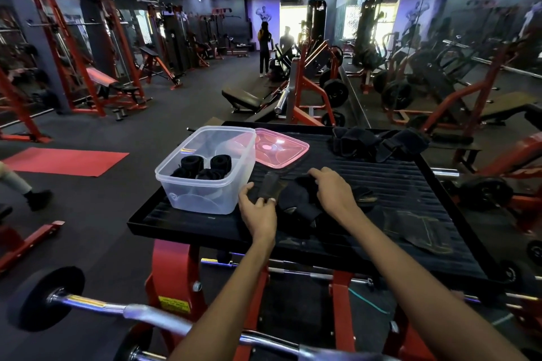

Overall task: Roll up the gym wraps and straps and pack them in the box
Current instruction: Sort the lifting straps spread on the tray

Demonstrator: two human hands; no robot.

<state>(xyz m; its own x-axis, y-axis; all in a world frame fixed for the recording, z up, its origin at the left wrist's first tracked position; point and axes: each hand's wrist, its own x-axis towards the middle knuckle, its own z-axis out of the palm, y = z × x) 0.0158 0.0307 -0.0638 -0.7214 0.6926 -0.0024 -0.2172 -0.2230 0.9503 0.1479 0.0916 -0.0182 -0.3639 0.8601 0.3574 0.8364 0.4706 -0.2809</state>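
A clear plastic box [234,184] stands on the left of a black ribbed platform [410,184] and holds several rolled black wraps [205,168]. On the platform in front of me lies a black strap [296,199]. My left hand [258,208] pinches its near end, which sticks up toward the box. My right hand [333,187] rests on the strap's bunched middle with fingers curled over it. More black wraps [378,142] are piled at the platform's far right. A flat dark wrap [419,228] lies at the near right.
The box's pink lid [281,148] lies upside down right behind the box. A barbell with a black plate [47,297] crosses below the platform near me. Red gym machines, benches and a red mat [64,160] surround the platform; two people stand far off.
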